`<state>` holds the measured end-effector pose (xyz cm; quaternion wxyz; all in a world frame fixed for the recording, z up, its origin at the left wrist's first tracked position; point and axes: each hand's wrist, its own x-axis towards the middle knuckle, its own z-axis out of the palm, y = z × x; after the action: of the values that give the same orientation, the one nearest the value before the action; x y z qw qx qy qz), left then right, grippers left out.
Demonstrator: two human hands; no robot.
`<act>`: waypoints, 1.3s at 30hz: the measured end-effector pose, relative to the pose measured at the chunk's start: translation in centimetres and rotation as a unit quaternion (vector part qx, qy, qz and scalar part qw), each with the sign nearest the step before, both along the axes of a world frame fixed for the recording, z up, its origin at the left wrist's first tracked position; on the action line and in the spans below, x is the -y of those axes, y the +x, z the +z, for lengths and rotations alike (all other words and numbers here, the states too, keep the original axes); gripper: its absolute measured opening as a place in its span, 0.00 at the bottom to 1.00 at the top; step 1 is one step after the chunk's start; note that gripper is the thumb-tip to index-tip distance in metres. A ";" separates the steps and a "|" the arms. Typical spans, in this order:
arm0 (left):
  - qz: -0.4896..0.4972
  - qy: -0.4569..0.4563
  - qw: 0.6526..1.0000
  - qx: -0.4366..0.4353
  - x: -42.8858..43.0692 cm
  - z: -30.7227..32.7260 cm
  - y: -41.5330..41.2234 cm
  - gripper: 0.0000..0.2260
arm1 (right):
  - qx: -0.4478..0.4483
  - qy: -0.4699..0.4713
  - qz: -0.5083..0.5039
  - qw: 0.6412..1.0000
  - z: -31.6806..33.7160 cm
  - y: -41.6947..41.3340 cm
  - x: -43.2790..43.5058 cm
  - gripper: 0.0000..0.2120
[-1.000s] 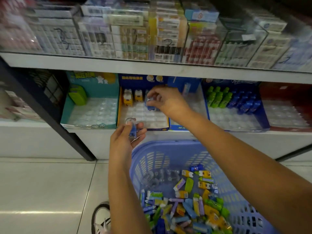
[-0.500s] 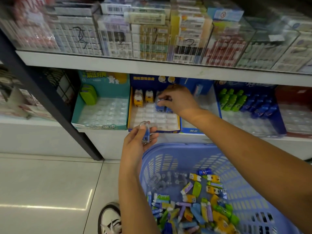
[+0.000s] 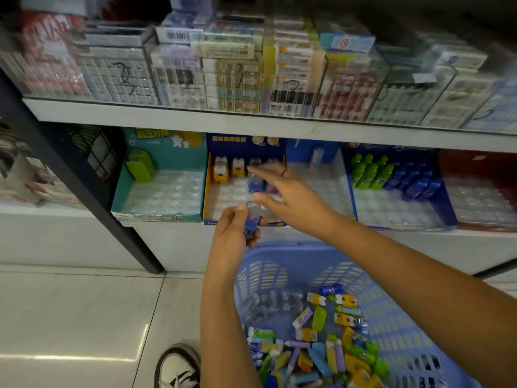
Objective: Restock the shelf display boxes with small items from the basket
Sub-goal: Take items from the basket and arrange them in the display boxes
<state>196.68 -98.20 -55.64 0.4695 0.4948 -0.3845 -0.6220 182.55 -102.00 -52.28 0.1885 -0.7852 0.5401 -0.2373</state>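
Note:
A blue plastic basket (image 3: 391, 309) at the lower right holds several small coloured items (image 3: 321, 348). My left hand (image 3: 233, 233) grips a small blue item with a clear cap (image 3: 251, 219) in front of the yellow-and-blue display box (image 3: 208, 197). That box holds two yellow items (image 3: 228, 168) and a few blue items (image 3: 255, 182) at its back. My right hand (image 3: 291, 200) hovers over the box with fingers spread and nothing in it, close to the item in my left hand.
A teal display box (image 3: 134, 191) with a green item sits to the left. Another box with green and blue items (image 3: 391, 175) is to the right, then a red box (image 3: 475, 191). The upper shelf (image 3: 251, 121) carries packed boxes. A shoe (image 3: 179, 368) stands on the tiled floor.
My right hand has let go of a blue item in the display box and drawn back toward my left hand, fingers opening. My left hand still holds its blue item.

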 end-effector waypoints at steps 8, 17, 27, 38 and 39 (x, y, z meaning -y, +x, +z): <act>0.000 -0.107 0.990 0.090 -0.2 1.0 -2.0 0.12 | 0.198 0.113 -0.024 0.973 1.2 -1.8 -2.1 0.07; -0.155 -0.163 0.873 0.434 0.6 0.1 -2.9 0.17 | -0.032 -0.027 -0.085 0.996 -0.4 -3.1 1.8 0.10; -0.177 -0.146 0.873 0.431 1.0 -0.6 -2.8 0.18 | -0.024 -0.003 -0.085 0.996 -1.0 -2.3 2.5 0.09; -0.080 -0.159 0.927 0.330 -1.3 -0.7 -2.5 0.12 | -0.052 -0.053 -0.081 0.994 -0.8 -4.3 -3.1 0.15; -0.108 -0.133 0.928 0.331 -1.3 -1.4 -2.8 0.13 | -0.021 -0.060 -0.084 0.994 -1.7 -5.1 -4.9 0.11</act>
<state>193.84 -96.90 -57.06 0.3068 0.5611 -0.6483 -0.4131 177.40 -97.10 -53.93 0.1088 -0.7517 0.5929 -0.2675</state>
